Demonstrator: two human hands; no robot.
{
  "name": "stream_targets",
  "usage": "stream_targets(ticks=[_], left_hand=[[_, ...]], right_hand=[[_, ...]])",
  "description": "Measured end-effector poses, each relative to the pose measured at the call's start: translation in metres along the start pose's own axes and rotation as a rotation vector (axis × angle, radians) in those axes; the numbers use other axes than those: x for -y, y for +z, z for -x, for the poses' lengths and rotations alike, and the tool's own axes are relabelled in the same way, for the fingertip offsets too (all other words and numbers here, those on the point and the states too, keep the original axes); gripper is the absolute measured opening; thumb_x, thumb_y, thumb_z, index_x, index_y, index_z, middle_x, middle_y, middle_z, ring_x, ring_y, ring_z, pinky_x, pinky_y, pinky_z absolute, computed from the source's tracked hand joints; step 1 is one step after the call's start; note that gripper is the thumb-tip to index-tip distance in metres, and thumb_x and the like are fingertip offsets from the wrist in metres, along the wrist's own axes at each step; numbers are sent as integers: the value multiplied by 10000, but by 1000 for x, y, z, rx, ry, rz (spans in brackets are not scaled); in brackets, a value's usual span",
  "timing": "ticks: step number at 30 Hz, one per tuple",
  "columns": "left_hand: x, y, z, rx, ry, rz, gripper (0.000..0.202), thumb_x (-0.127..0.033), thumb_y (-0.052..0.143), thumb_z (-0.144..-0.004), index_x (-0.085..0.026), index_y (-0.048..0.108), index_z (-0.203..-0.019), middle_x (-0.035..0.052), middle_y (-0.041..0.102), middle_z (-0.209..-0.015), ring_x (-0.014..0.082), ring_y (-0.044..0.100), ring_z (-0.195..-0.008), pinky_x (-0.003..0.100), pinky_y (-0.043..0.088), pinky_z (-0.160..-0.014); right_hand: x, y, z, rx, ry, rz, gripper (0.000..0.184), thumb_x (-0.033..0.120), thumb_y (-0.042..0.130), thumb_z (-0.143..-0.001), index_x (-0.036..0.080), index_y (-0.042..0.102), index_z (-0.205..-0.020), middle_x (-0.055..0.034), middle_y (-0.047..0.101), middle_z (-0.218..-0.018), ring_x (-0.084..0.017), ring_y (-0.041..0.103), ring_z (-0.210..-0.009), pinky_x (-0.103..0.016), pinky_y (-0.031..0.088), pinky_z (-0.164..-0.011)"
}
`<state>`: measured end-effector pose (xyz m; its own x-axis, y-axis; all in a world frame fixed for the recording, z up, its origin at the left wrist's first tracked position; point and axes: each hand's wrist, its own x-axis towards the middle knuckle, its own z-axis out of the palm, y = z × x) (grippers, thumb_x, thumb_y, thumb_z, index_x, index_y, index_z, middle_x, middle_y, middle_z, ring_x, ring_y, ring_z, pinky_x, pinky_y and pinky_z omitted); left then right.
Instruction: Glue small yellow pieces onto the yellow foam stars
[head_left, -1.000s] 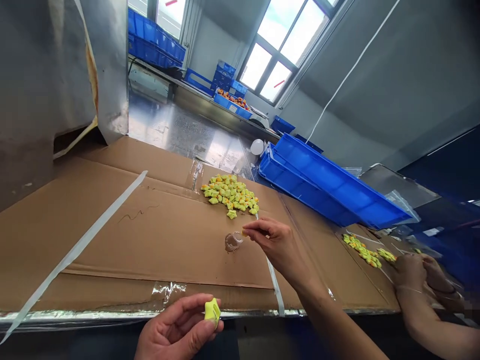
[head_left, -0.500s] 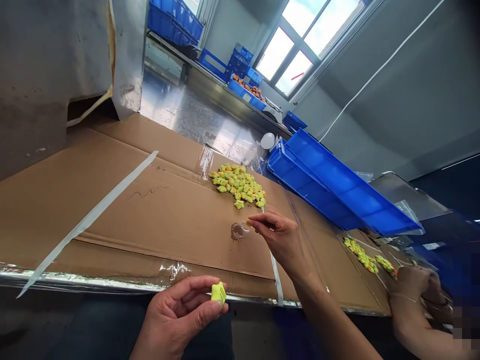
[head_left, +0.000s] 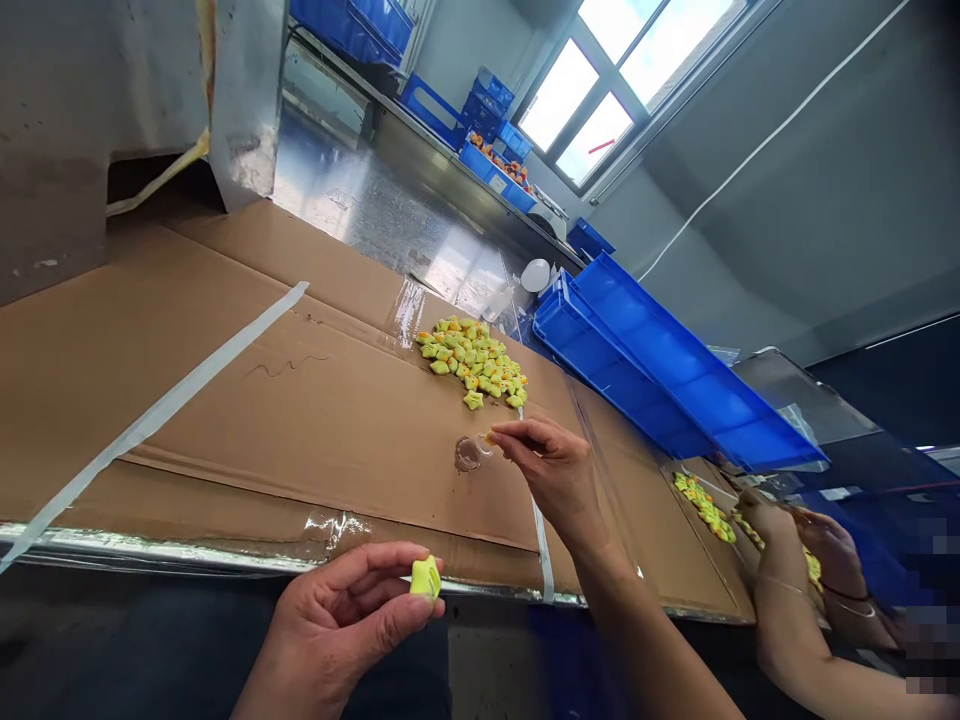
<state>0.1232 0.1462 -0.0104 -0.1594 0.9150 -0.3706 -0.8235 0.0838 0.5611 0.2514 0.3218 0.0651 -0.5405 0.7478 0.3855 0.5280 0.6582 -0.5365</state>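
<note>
A heap of yellow-green star-shaped pieces point(head_left: 472, 362), with orange bits among them, sits on the cardboard point(head_left: 285, 440) that covers the worktop; every place below is given from this heap, as seen by the wearer.

The left hand point(head_left: 337, 620) is on the near side of the heap, well apart from it, at the worktop's front edge. Its thumb and fingers grasp a single yellow-green piece point(head_left: 424, 579), held up clear of the cardboard, a dark slit-like mark showing on its side.

The right hand point(head_left: 551, 470) is closer to the heap, just to its near right. Its thumb and forefinger pinch a tiny yellowish bit point(head_left: 490, 437), too small to make out. Right by those fingertips, on the near side of the heap, is a small clear round thing point(head_left: 484, 446); whether the fingers touch it I cannot tell. Next to it a brown ring-like patch point(head_left: 466, 455) marks the cardboard.

Right of the heap and slightly beyond it stand long blue crates point(head_left: 637, 370). A white round object point(head_left: 535, 275) lies beyond the heap. Far to the heap's right, a co-worker's hands point(head_left: 772, 522) work beside more yellow-green pieces point(head_left: 705, 508); what they grasp is unclear.
</note>
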Motion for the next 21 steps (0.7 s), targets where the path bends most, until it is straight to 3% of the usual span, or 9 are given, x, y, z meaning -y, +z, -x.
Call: stream_targets(ticks=[21], left_hand=[[-5,6,2,-28,-8,2,234,-205,850,-539,-176,771,-757,65,791,-741,182,722,-641,199,573,-646]], right_hand=[[-2,-3,2,9,55,-31,57,227,688,-806,201,737,-791,19,624,-651,-133,558,-578,-242,405,-548]])
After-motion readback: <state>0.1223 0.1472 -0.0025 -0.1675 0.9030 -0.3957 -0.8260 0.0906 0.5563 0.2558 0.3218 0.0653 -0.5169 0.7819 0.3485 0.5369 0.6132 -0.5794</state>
